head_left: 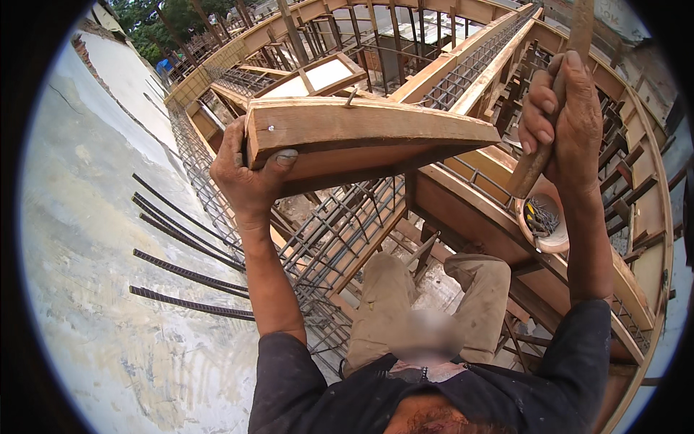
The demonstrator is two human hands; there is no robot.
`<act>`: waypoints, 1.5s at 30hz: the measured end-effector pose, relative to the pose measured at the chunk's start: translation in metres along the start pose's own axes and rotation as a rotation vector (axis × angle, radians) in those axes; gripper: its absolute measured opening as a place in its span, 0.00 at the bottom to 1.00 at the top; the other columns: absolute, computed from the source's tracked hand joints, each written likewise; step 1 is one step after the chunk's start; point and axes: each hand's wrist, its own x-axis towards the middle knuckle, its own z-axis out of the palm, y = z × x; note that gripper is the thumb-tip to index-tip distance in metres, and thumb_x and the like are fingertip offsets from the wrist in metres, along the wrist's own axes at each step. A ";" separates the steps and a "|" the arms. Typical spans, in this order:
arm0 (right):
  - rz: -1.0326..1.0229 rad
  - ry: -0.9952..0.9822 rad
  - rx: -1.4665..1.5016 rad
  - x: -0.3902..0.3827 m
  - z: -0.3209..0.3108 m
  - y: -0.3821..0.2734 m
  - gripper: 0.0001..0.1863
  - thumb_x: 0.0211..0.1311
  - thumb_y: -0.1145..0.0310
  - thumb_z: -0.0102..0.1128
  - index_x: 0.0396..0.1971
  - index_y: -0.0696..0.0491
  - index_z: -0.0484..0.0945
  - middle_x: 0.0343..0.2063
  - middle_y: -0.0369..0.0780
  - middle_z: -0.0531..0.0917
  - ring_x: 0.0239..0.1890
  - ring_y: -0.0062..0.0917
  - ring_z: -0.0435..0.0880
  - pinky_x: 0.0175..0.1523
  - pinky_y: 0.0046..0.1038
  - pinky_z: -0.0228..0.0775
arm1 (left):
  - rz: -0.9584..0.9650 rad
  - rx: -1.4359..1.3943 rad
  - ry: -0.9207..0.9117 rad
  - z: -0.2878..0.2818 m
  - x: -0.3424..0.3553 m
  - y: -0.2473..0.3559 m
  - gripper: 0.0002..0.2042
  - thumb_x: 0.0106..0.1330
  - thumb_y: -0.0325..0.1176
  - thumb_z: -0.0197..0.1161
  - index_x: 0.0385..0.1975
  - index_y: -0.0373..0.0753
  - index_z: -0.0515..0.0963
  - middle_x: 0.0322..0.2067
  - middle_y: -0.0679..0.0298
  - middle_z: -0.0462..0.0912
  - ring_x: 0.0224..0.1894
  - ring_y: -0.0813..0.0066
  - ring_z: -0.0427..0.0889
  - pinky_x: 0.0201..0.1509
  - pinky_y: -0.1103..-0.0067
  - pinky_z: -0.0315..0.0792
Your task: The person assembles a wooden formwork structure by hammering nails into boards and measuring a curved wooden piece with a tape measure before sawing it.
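My left hand [246,163] grips the left end of a wooden board [369,123] with a panel on its underside, held across the middle of the view. A shiny nail head [271,128] shows on the board's face, and a nail [350,98] sticks up from its top edge. My right hand [560,119] is raised at the right, wrapped round a wooden handle [524,181] whose upper end runs out of view. Just below it sits a round bowl [553,237] holding several nails [536,215] and something small and yellow, on the formwork beside my right forearm.
Plastered wall [87,239] on the left, with several rebar ends [181,300] beside it. Rebar cages [347,224] lie in timber formwork [470,224] under and beyond the board. A curved timber rim [643,217] with props runs round the right and back. My legs are bent below.
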 end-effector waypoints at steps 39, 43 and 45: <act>0.309 -0.297 -0.900 -0.051 0.019 0.025 0.20 0.74 0.56 0.53 0.49 0.58 0.65 0.24 0.50 0.79 0.26 0.47 0.79 0.35 0.38 0.70 | 0.027 0.026 -0.072 -0.002 0.016 0.015 0.42 0.44 0.63 0.79 0.48 0.29 0.79 0.35 0.52 0.86 0.38 0.62 0.89 0.43 0.71 0.82; 0.328 -0.306 -0.957 -0.062 0.026 0.038 0.19 0.74 0.57 0.53 0.48 0.58 0.65 0.23 0.51 0.80 0.29 0.44 0.83 0.36 0.38 0.71 | 0.117 0.054 -0.027 0.005 0.015 0.013 0.41 0.42 0.62 0.80 0.45 0.30 0.80 0.34 0.54 0.86 0.36 0.63 0.88 0.41 0.71 0.82; 0.261 -0.419 -1.074 -0.054 0.027 0.030 0.19 0.74 0.57 0.53 0.47 0.59 0.65 0.24 0.51 0.81 0.30 0.43 0.84 0.36 0.38 0.72 | 0.064 0.028 -0.052 0.003 0.016 0.018 0.39 0.46 0.61 0.78 0.48 0.31 0.79 0.36 0.56 0.86 0.38 0.66 0.88 0.44 0.73 0.81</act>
